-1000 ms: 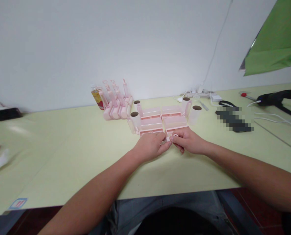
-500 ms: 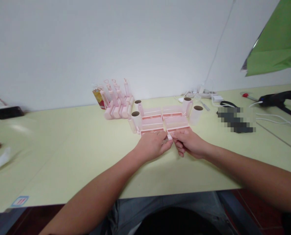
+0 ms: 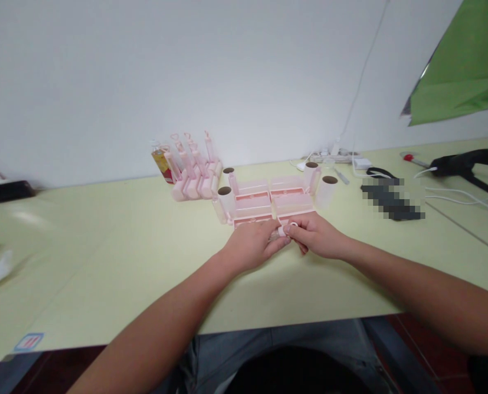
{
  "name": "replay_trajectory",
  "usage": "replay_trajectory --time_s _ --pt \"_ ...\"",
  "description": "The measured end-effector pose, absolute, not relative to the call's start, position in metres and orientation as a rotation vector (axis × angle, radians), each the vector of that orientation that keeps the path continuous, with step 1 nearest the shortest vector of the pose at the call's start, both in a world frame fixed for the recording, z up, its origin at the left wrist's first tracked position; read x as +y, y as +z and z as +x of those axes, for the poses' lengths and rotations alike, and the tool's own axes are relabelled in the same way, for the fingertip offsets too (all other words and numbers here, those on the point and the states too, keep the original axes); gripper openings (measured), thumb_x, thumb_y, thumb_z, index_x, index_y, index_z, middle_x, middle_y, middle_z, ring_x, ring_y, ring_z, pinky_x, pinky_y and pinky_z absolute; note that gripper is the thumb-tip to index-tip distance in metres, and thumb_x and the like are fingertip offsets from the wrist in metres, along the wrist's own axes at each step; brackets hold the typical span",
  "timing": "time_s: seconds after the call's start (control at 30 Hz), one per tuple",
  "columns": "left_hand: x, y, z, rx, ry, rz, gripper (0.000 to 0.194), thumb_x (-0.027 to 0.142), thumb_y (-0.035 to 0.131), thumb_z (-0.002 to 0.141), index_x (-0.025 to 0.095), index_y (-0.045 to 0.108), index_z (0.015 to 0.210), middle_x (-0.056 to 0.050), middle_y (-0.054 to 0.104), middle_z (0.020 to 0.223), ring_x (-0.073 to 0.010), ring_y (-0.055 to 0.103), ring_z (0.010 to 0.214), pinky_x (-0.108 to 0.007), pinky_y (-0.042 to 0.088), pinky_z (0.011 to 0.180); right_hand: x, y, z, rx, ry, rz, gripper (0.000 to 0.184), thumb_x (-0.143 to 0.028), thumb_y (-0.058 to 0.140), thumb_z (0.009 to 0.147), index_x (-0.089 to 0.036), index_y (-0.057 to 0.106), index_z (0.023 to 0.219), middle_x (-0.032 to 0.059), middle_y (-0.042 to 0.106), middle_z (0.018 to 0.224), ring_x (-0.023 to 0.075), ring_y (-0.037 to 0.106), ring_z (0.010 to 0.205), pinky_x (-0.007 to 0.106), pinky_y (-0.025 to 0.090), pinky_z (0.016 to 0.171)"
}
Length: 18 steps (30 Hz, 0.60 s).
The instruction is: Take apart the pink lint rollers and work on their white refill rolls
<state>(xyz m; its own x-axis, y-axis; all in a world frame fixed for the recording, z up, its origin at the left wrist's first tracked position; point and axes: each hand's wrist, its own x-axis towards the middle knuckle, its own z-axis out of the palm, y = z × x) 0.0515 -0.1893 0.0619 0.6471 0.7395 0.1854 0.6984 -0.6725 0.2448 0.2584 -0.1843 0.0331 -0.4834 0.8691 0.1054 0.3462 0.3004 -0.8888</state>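
My left hand is closed around a small translucent lint roller handle, with its whitish end cap sticking out toward the right. My right hand pinches at that end, where a pale cord loop shows by the fingertips. Just beyond my hands, open pink lint roller cases with clear covers lie in two columns. Adhesive paper rolls stand upright on both sides of them, with loose handles leaning close by. My fingers hide much of the held piece.
Several assembled pink lint rollers stand at the back left beside a yellow-red bottle. A power strip, cables and a blurred dark object lie to the right. A black phone is at the far left.
My right hand's fingers have shifted onto the handle's end, and the pale loop now shows. My left hand keeps its hold. The view has shifted slightly.
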Motion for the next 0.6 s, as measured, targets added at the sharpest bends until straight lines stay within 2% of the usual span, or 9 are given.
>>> replay_trajectory --time_s 0.27,0.43,0.6 --pt "-0.184 0.056 0.047 1.101 0.359 2.718 0.040 0.051 0.045 0.097 0.019 0.065 0.110 -0.008 0.072 0.096 -0.0194 0.065 0.081 -0.028 0.044 0.070 -0.185 0.040 0.261 -2.177 0.942 -0.993 0.034 -0.037 0.048 0.098 -0.018 0.056 0.071 -0.0034 0.054 0.057 0.0105 0.050 0.051 0.022 0.036 0.052" --pt "-0.184 0.058 0.046 1.051 0.332 2.720 0.037 0.051 0.049 0.096 0.018 0.065 0.105 -0.006 0.071 0.090 -0.0174 0.062 0.075 -0.025 0.040 0.065 -0.184 0.042 0.265 -2.352 0.711 -0.884 0.034 -0.038 0.047 0.099 -0.017 0.055 0.073 -0.0015 0.056 0.064 0.0112 0.048 0.059 0.023 0.032 0.058" --pt "-0.184 0.058 0.046 1.015 0.290 2.714 0.039 0.053 0.050 0.095 0.017 0.064 0.098 -0.006 0.069 0.083 -0.0161 0.060 0.070 -0.024 0.036 0.062 -0.184 0.045 0.270 -2.478 0.644 -0.823 0.035 -0.037 0.045 0.101 -0.017 0.055 0.075 -0.0011 0.055 0.066 0.0108 0.044 0.059 0.024 0.029 0.058"
